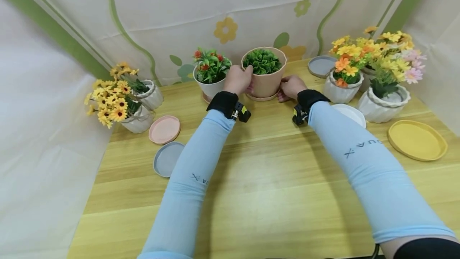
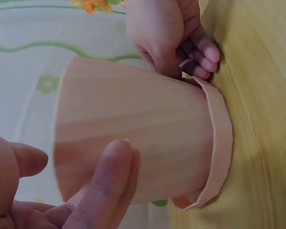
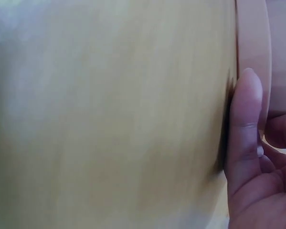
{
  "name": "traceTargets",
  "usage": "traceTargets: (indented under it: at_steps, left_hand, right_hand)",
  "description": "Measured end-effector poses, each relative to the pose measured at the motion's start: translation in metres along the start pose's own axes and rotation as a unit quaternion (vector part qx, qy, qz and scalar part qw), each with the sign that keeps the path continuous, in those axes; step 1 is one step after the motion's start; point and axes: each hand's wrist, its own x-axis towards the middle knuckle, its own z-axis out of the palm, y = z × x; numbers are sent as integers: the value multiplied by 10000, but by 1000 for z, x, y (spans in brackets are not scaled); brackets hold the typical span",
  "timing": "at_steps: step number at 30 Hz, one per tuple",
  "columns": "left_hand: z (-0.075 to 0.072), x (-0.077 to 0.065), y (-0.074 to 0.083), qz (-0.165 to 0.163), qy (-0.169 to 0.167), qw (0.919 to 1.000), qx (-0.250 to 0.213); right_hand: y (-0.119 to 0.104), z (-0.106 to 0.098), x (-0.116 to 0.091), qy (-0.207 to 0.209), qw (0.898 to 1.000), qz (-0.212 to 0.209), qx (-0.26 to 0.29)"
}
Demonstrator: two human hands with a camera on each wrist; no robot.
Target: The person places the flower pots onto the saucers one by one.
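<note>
White fabric printed with green vines and flowers [image 1: 172,7] hangs behind a pale wood-grain desk [image 1: 266,195]. Near its back edge, a tapered peach-pink pot [image 1: 265,85] filled with small green leaves [image 1: 261,61] stands with its base inside a shallow matching saucer with a faceted rim [image 2: 223,138], just right of a white pot [image 1: 210,90] of red-flowered greenery.

If the left hand pushed high on the pot while the saucer was pulled sideways, the pot could tip or end up off-centre. A one-sided tug might also slide both, and a leftward swing of the left hand could knock the white pot, which is close by.

Both arms reach forward in light-blue sleeves [image 1: 201,159]. At the pot's left side, the left hand [image 1: 237,79] lays fairly straight fingers along the wall, thumb spread away near the rim; how firmly they press, I cannot tell. Low on the other side, the right hand [image 1: 292,87] appears to pinch the saucer's rim, its remaining fingers loosely bent near the desk.
</note>
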Motion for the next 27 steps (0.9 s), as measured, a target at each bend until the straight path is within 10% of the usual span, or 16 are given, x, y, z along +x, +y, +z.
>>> traceTargets:
  at_steps: [9,15,27]
  left_hand:
    - [-21,-33,2,272,-225,9983,470]
    - [-45,-66,-18,1037,-336,9926,542]
    - [-39,-118,-79,2159,-1033,9631,1235]
  right_hand:
    - [-6,-22,-13,-248,9943,-78,-1034]
    - [-33,-30,-57,-253,9769,-569,-2043]
    - [-24,-60,-159,48,8700,-1755,-4608]
